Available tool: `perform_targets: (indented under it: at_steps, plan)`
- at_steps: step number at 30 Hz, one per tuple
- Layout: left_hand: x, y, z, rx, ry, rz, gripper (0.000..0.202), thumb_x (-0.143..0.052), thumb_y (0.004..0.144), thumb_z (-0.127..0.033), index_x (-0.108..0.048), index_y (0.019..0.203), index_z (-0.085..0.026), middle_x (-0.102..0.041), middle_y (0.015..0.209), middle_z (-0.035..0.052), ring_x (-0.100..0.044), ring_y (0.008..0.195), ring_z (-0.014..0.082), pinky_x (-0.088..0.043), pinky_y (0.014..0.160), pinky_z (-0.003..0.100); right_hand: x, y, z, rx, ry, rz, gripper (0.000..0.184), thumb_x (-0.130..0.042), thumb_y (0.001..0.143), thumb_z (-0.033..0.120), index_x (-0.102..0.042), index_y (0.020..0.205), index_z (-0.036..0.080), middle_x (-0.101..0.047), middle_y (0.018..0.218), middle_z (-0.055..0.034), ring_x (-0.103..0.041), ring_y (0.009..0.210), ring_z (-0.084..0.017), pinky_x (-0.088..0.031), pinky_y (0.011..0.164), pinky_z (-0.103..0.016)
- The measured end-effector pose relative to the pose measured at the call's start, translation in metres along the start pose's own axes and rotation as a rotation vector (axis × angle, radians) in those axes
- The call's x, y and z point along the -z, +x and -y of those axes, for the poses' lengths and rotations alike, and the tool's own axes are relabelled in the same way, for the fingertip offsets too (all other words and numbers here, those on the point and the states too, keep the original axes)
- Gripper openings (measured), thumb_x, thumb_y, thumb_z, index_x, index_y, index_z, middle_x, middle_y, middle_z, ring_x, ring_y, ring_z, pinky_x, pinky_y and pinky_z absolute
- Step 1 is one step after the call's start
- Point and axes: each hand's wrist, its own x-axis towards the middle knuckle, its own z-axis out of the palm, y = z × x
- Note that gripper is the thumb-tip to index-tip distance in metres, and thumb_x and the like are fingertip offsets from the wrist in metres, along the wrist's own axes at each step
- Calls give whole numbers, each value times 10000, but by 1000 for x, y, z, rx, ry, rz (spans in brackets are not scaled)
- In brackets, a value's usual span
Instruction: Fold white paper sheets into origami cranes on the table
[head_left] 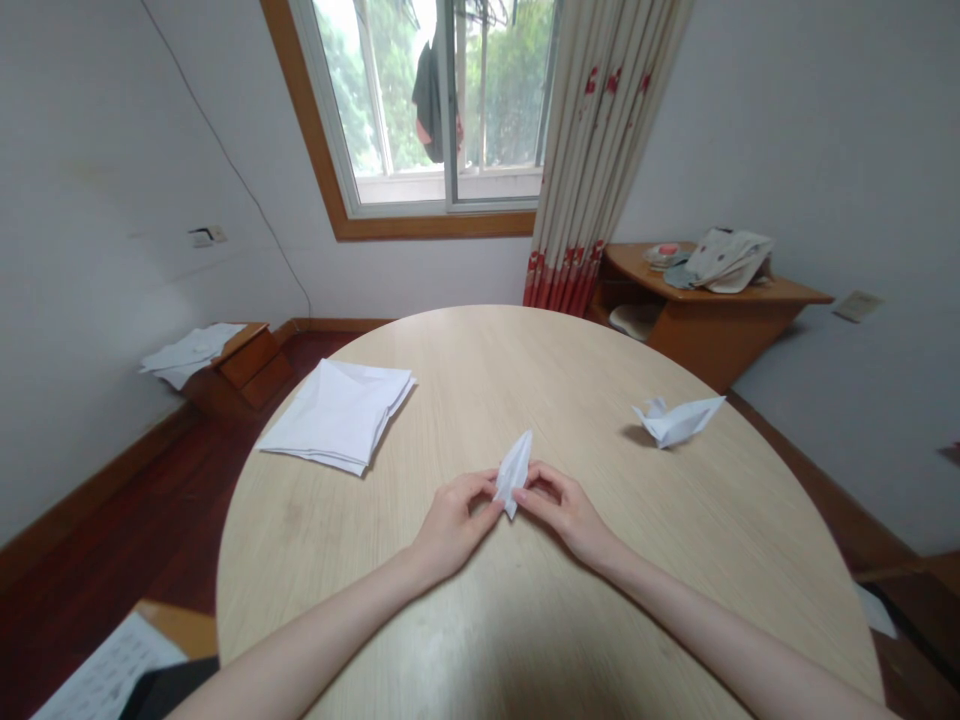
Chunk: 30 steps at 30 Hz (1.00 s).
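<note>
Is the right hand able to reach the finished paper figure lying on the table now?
Probably yes: only bare table lies between the right hand and the paper figure, though it and the left hand pinch the small folded paper.

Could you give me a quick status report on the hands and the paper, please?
Left hand and right hand pinch folded paper over table. Paper stack left, paper figure right, neither in the way.

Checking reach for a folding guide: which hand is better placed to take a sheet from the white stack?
Probably the left hand: the stack of sheets lies on its side of the table, with nothing between. The right hand would have to cross the folded piece both hands pinch.
</note>
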Motion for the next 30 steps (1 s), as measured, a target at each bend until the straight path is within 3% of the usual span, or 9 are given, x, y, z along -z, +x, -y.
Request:
perform_targets:
  at_steps: [6,13,18,23,27,30]
  plan:
    - [0,2,-2,2,-41,-21,88,-603,827,-189,-686,798,-193,-687,1123,65,-624,1070,211,-459,975,363,0,1,2,41,-88,-54,261,-665,765,452,-594,719,205,-614,979,-48,-594,957,-206,-469,876,-355]
    - [1,4,1,109,-247,-54,139,-642,792,-287,-693,760,-161,-700,1036,77,-651,930,207,-504,837,315,4,1,5,109,-229,-54,195,-589,839,397,-654,825,214,-629,1025,-63,-576,994,-209,-422,937,-383]
    - [1,5,4,177,-320,-57,265,-654,793,-384,-672,906,-145,-703,894,62,-642,832,191,-497,784,313,3,0,6,118,-238,-48,194,-583,846,393,-651,818,213,-618,1004,-65,-579,975,-203,-454,892,-371]
    - [-2,6,9,175,-367,-126,322,-702,747,-344,-618,993,-154,-632,805,16,-587,702,127,-470,651,239,1,-1,4,97,-169,-70,166,-615,819,377,-640,863,218,-623,1008,-63,-595,965,-199,-485,871,-363]
    - [-4,7,11,196,-438,-163,596,-737,693,-300,-488,1220,-176,-595,782,-16,-567,660,106,-465,627,223,-1,-1,-2,4,-3,-118,325,-671,762,378,-568,1037,239,-640,949,-40,-629,850,-176,-527,791,-338]
    - [-5,8,11,251,-416,-129,465,-745,661,-312,-593,1066,-142,-613,761,1,-560,651,109,-450,620,224,-2,-1,-6,-23,70,-135,482,-707,730,335,-492,1153,251,-640,900,-15,-634,791,-154,-533,739,-310]
